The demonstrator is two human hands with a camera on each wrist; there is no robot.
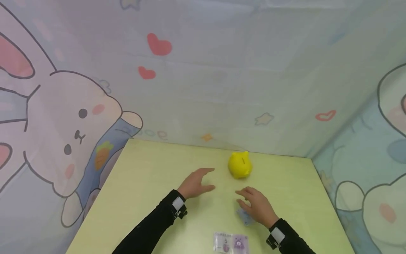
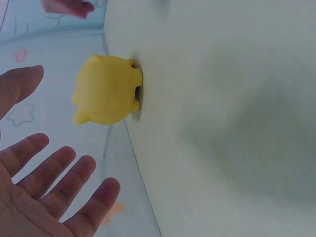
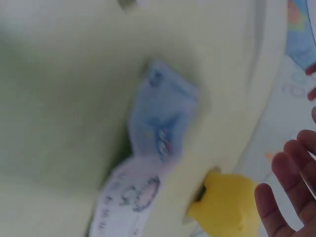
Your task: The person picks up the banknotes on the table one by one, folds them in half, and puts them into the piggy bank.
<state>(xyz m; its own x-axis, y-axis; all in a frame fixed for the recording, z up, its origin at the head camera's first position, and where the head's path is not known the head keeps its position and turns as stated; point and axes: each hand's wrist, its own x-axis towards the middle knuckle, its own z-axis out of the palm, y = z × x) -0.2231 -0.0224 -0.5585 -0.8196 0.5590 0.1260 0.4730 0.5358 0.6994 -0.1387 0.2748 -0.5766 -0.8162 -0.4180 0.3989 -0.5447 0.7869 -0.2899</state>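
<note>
A yellow piggy bank (image 1: 240, 165) with a slot on top stands toward the back of the table; the left wrist view shows the piggy bank (image 2: 107, 90) from the side. My left hand (image 1: 196, 183) hovers to its left, fingers spread and holding nothing. In front of it my right hand (image 1: 257, 206) hangs over the table, fingers loosely bent, with nothing visible in them. Beneath the right hand lies a blue play banknote (image 1: 245, 216), partly hidden by it. The right wrist view shows this banknote (image 3: 160, 118) bent and wavy, with a blue half and a whitish half.
A purple play banknote (image 1: 231, 242) with a bear on it lies flat near the front. The pale yellow table (image 1: 152, 165) meets a cartoon-printed cloth backdrop (image 1: 222, 91) at the back and sides. Each wrist wears a strapped device (image 1: 179, 206).
</note>
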